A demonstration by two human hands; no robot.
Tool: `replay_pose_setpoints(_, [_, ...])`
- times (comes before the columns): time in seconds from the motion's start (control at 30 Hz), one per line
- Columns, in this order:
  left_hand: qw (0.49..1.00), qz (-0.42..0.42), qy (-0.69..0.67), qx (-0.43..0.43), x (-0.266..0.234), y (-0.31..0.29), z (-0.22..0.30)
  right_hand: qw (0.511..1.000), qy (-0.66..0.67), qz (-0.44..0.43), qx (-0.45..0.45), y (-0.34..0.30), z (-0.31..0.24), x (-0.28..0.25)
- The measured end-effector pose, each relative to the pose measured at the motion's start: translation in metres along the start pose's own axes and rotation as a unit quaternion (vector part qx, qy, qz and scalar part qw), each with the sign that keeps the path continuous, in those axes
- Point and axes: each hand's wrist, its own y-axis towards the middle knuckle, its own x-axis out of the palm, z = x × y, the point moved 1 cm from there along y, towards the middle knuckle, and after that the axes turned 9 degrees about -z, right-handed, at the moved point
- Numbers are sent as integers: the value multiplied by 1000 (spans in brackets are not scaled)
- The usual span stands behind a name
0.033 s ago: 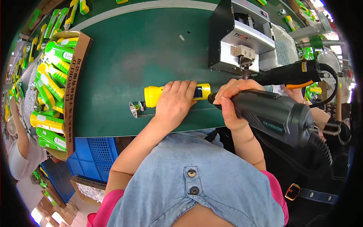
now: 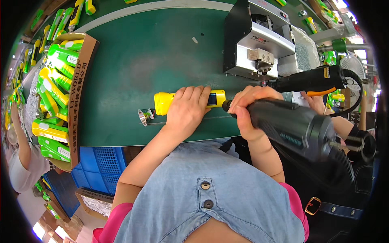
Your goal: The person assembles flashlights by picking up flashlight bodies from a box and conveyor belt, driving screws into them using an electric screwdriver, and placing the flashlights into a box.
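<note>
A yellow flashlight point(image 2: 163, 103) lies on its side on the green workbench, its wide head to the left. My left hand point(image 2: 188, 107) wraps over its body and holds it down. In my right hand point(image 2: 252, 109) is a dark electric screwdriver point(image 2: 289, 121), gripped near its front. The tip points left at the flashlight's tail end; whether the bit touches a screw there is hidden. A shiny reflector cup point(image 2: 143, 117) with a small part attached rests beside the flashlight head, just left of my left hand.
A cardboard box point(image 2: 84, 77) of green and yellow flashlights stands at the left. At the back right is a black and silver machine point(image 2: 259, 44), with another black screwdriver point(image 2: 308, 79) beside it. Blue crates point(image 2: 99, 166) sit below the bench. Co-workers' arms show at both sides.
The rear end of the electric screwdriver has dipped slightly toward me, its tip staying at the flashlight's tail. My left hand and the flashlight have not visibly moved.
</note>
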Motion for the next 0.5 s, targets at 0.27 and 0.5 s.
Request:
replay_pose_setpoints(0.27, [1000, 18, 7, 14, 0, 0, 0, 998, -25, 50, 20, -4, 1, 8])
replay_pose_setpoints(0.5, [999, 0, 36, 25, -1, -4, 2, 963, 51, 226, -139, 21, -34, -30])
